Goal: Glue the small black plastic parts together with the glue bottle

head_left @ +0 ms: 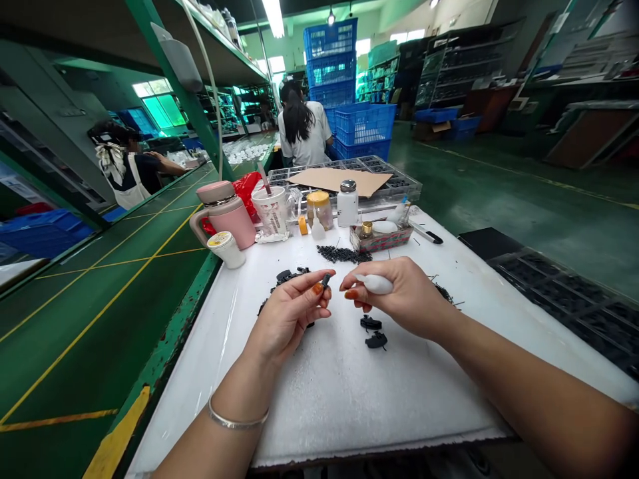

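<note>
My left hand (292, 309) pinches a small black plastic part (326, 280) between thumb and fingertips, above the white work surface. Facing it from the right, my right hand (394, 293) is closed around a white squeeze bottle (378, 284), its tip pointing left toward the part; a gap separates them. Below the right hand lie two black parts (375, 340) with thin wire-like ends. Partly hidden behind my left hand is a cluster of similar black parts (285, 275). Farther back sits a heap of tiny black pieces (344, 254).
Along the back stand a pink mug (232, 219), a plastic cup (272, 209), a yellow-lidded jar (319, 207), a white metal-capped bottle (347, 205) and a small box (382, 234). A green conveyor (124, 266) runs left; compartment trays (569, 299) lie right. Two people sit beyond.
</note>
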`<action>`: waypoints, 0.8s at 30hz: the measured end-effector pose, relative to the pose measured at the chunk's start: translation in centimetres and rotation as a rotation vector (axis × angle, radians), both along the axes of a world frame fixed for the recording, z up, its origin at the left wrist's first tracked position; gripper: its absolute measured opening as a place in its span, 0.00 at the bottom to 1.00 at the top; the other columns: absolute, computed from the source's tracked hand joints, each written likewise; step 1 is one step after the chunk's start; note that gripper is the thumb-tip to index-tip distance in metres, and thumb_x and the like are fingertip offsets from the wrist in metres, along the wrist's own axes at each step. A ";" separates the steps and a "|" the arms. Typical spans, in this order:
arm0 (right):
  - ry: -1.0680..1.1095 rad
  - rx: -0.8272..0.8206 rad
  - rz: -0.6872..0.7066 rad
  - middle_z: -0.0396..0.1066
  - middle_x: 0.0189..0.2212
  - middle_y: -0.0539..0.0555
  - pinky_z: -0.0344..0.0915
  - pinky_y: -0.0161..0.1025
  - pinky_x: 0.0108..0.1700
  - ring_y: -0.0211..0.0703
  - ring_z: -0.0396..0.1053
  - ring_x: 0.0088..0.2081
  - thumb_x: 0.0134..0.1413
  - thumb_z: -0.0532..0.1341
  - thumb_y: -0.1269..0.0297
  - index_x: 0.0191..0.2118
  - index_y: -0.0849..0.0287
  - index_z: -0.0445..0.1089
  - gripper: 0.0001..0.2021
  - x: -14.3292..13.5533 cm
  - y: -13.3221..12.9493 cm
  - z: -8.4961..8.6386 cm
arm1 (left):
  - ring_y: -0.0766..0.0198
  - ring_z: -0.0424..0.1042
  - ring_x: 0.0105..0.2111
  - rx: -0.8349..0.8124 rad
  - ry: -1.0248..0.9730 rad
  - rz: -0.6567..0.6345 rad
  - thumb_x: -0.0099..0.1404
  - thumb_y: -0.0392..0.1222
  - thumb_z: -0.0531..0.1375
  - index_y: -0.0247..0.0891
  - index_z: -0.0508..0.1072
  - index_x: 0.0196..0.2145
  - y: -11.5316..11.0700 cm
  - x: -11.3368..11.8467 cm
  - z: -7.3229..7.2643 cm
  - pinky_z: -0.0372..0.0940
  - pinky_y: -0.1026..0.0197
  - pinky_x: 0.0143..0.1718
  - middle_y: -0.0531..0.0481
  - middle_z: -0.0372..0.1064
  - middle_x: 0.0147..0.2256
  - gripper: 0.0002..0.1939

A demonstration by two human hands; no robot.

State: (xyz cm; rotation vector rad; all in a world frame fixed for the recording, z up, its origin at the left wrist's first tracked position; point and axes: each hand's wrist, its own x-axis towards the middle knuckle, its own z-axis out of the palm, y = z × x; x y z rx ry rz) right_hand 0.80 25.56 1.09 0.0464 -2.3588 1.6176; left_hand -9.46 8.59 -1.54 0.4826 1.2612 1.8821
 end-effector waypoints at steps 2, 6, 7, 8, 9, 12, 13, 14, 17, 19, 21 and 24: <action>0.044 0.051 -0.039 0.72 0.24 0.49 0.64 0.33 0.29 0.36 0.69 0.26 0.54 0.62 0.63 0.36 0.60 0.74 0.07 0.1 -0.1 0.1 | 0.72 0.66 0.29 0.007 -0.011 -0.021 0.62 0.39 0.62 0.32 0.74 0.48 0.1 0.2 0.1 0.70 0.73 0.31 0.46 0.67 0.32 0.16; 0.065 0.103 -0.121 0.74 0.25 0.48 0.62 0.32 0.29 0.35 0.69 0.26 0.54 0.61 0.67 0.33 0.60 0.72 0.03 0.2 -0.1 0.1 | 0.72 0.68 0.28 0.021 -0.053 -0.044 0.65 0.38 0.58 0.32 0.71 0.50 0.2 0.5 0.3 0.70 0.73 0.29 0.44 0.69 0.33 0.16; 0.059 0.097 -0.120 0.74 0.25 0.48 0.62 0.32 0.29 0.35 0.69 0.26 0.54 0.61 0.68 0.32 0.60 0.72 0.03 0.2 -0.1 0.1 | 0.72 0.68 0.27 0.019 -0.060 -0.043 0.66 0.38 0.58 0.31 0.71 0.50 0.2 0.5 0.3 0.70 0.73 0.29 0.44 0.69 0.33 0.16; 0.054 0.087 -0.110 0.74 0.24 0.48 0.61 0.32 0.29 0.36 0.69 0.26 0.54 0.61 0.68 0.31 0.61 0.73 0.04 0.2 -0.1 0.0 | 0.72 0.68 0.27 0.016 -0.065 -0.041 0.66 0.37 0.57 0.31 0.71 0.50 0.2 0.5 0.2 0.70 0.73 0.29 0.44 0.70 0.32 0.15; 0.053 0.078 -0.097 0.73 0.24 0.49 0.61 0.32 0.28 0.36 0.69 0.27 0.54 0.61 0.68 0.31 0.61 0.73 0.05 0.1 -0.2 -0.1 | 0.73 0.68 0.26 0.010 -0.067 -0.043 0.66 0.37 0.57 0.31 0.71 0.49 0.2 0.5 0.2 0.70 0.74 0.28 0.44 0.70 0.32 0.15; 0.077 0.096 -0.065 0.73 0.24 0.49 0.61 0.32 0.29 0.36 0.69 0.28 0.54 0.60 0.70 0.31 0.61 0.74 0.06 0.0 -0.3 -0.4 | 0.73 0.67 0.25 0.000 -0.068 -0.064 0.67 0.38 0.57 0.30 0.72 0.47 0.2 0.4 -0.1 0.69 0.74 0.27 0.45 0.69 0.31 0.14; 0.088 0.115 -0.058 0.72 0.24 0.48 0.61 0.32 0.30 0.36 0.69 0.28 0.53 0.60 0.72 0.30 0.61 0.74 0.06 -0.1 -0.4 -0.4 | 0.73 0.67 0.25 0.001 -0.068 -0.076 0.66 0.39 0.57 0.29 0.72 0.46 0.2 0.4 -0.2 0.69 0.74 0.26 0.45 0.69 0.30 0.13; 0.100 0.135 -0.058 0.73 0.24 0.48 0.61 0.32 0.31 0.35 0.69 0.28 0.52 0.59 0.73 0.30 0.61 0.74 0.06 -0.1 -0.5 -0.4 | 0.73 0.67 0.25 0.004 -0.068 -0.085 0.66 0.39 0.58 0.30 0.73 0.45 0.2 0.4 -0.3 0.68 0.74 0.26 0.46 0.69 0.29 0.12; 0.119 0.181 -0.102 0.73 0.25 0.46 0.60 0.31 0.31 0.34 0.68 0.28 0.49 0.61 0.75 0.32 0.61 0.73 0.05 -0.1 -0.8 -0.2 | 0.73 0.67 0.24 0.006 -0.067 -0.096 0.64 0.41 0.61 0.30 0.74 0.39 0.3 0.4 -0.5 0.68 0.74 0.26 0.47 0.69 0.28 0.10; 0.116 0.204 -0.130 0.73 0.25 0.46 0.59 0.31 0.30 0.33 0.67 0.27 0.47 0.62 0.75 0.31 0.61 0.73 0.05 0.0 -1.0 -0.1 | 0.73 0.68 0.24 -0.018 -0.063 -0.095 0.63 0.41 0.63 0.30 0.75 0.37 0.3 0.3 -0.6 0.68 0.75 0.27 0.46 0.69 0.28 0.10; 0.120 0.219 -0.144 0.70 0.21 0.45 0.57 0.30 0.27 0.32 0.64 0.24 0.48 0.62 0.74 0.27 0.61 0.72 0.03 0.1 -1.1 -0.1 | 0.74 0.68 0.25 -0.050 -0.055 -0.093 0.62 0.42 0.64 0.30 0.76 0.36 0.4 0.3 -0.6 0.69 0.75 0.27 0.47 0.69 0.29 0.10; 0.142 0.221 -0.163 0.66 0.18 0.44 0.54 0.30 0.24 0.31 0.60 0.22 0.48 0.61 0.74 0.24 0.61 0.71 0.05 0.0 -1.0 -0.3 | 0.75 0.67 0.25 -0.073 -0.065 -0.086 0.60 0.41 0.65 0.30 0.76 0.36 0.4 0.2 -0.6 0.69 0.76 0.28 0.48 0.68 0.28 0.10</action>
